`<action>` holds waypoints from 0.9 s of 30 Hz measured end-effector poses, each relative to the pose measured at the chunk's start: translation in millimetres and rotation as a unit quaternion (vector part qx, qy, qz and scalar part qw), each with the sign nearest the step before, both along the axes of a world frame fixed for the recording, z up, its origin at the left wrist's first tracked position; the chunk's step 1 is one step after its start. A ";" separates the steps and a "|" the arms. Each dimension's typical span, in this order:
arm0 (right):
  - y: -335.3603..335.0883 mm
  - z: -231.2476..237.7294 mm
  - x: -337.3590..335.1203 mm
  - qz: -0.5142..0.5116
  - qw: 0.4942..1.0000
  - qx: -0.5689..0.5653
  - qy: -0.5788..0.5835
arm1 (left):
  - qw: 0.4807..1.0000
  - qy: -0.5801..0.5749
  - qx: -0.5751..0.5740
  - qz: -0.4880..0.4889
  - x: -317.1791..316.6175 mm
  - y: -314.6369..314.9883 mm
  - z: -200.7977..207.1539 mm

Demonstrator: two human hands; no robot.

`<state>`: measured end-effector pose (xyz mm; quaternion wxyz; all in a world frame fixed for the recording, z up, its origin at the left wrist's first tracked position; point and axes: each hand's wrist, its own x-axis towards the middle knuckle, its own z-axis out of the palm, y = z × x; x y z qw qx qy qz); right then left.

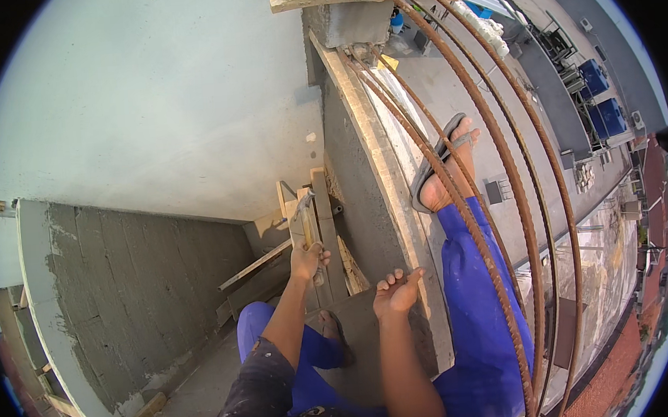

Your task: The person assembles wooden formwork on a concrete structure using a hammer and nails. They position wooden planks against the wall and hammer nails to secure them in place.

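My left hand is wrapped around the handle of a claw hammer. The hammer's head points away from me, over some upright boards. To the right, my right hand is palm up with its fingers curled in and the thumb out to the side. Whatever lies inside those fingers, if anything, is hidden. That hand is close to a long wooden plank along the top of the wall edge. My right leg, in blue trousers, extends along the outer side of this plank, with a sandal on the foot.
Rusty rebar rods arch across the right side, over my right leg. Beyond them is a drop to lower roofs with blue units. A grey-white wall and a rough cement block face stand to the left.
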<state>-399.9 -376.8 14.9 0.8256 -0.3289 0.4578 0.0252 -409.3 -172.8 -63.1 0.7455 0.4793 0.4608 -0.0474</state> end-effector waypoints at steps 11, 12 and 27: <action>0.9 148.8 -45.2 0.401 0.827 -0.360 -0.161 | 0.998 0.001 -0.061 -0.022 -107.6 -125.3 87.4; -5.6 184.5 -56.9 0.436 0.741 -0.428 -0.279 | 0.997 -0.035 -0.059 -0.030 -108.0 -124.5 93.0; -143.7 376.4 -133.9 0.396 0.162 -0.904 -0.025 | 0.914 -0.230 -0.315 -0.109 -216.0 -89.9 166.3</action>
